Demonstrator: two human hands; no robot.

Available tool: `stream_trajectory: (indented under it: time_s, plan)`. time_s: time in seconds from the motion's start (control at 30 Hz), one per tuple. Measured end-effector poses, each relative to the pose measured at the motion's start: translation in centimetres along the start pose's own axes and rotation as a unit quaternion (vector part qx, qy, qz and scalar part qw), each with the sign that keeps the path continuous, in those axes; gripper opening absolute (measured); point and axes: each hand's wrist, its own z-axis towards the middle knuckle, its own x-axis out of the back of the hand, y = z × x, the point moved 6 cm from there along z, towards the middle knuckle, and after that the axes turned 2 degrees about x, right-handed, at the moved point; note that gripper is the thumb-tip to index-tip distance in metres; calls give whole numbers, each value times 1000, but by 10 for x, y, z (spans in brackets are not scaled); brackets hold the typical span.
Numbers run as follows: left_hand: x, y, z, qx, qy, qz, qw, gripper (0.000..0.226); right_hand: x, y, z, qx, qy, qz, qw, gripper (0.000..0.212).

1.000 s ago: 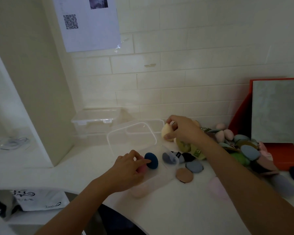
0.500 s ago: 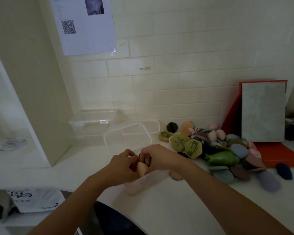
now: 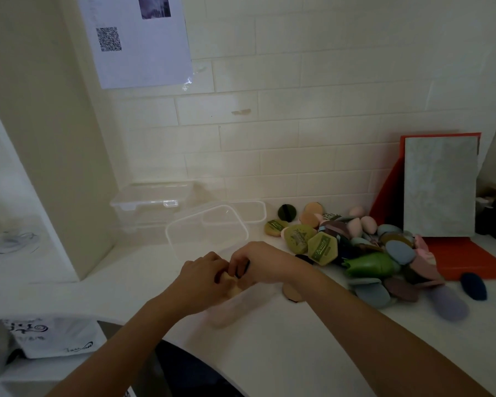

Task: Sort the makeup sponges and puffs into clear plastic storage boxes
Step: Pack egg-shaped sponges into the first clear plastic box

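A small clear plastic box [image 3: 226,313] lies on the white counter in front of me. Both hands meet over its far end. My left hand [image 3: 204,277] and my right hand [image 3: 258,263] press together on a cream sponge [image 3: 233,287] that sits at the box's opening. A dark sponge [image 3: 244,267] shows between the fingers of my right hand. To the right lies a heap of several sponges and puffs [image 3: 364,253] in green, grey, pink, brown and blue. What else is in the box is hidden by my hands.
Behind my hands stand an open clear box with its lid [image 3: 209,233] and a closed clear box [image 3: 151,203] against the tiled wall. A red board with a grey panel [image 3: 438,187] leans at the right. A cream partition [image 3: 46,138] rises at the left.
My right hand came back from the heap with the cream sponge and joined my left hand at the small box. Since half a second ago both hands have barely moved.
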Motion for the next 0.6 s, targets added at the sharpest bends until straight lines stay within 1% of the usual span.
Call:
stream_trajectory:
  time_s: [0.17, 0.33, 0.43, 0.53, 0.57, 0.6]
  plan:
    - [0, -1, 3, 8, -10, 6, 1000, 28, 1, 3, 0, 1, -32, 33, 999, 19]
    - [3, 1, 2, -8, 3, -9, 1000, 41, 2, 5, 3, -26, -61, 15, 998, 19]
    - [1, 0, 4, -14, -10, 7, 1000, 42, 3, 7, 5, -48, -70, 12, 996, 12]
    - [-1, -1, 6, -8, -16, 14, 1000, 43, 13, 9, 0, -61, -76, 87, 991, 15]
    - [-1, -1, 5, -6, -12, 16, 1000, 43, 21, 11, -2, -61, -65, 128, 988, 16]
    - [-2, -2, 5, -6, -7, 17, 1000, 44, 33, 15, -2, -59, -36, 167, 984, 17]
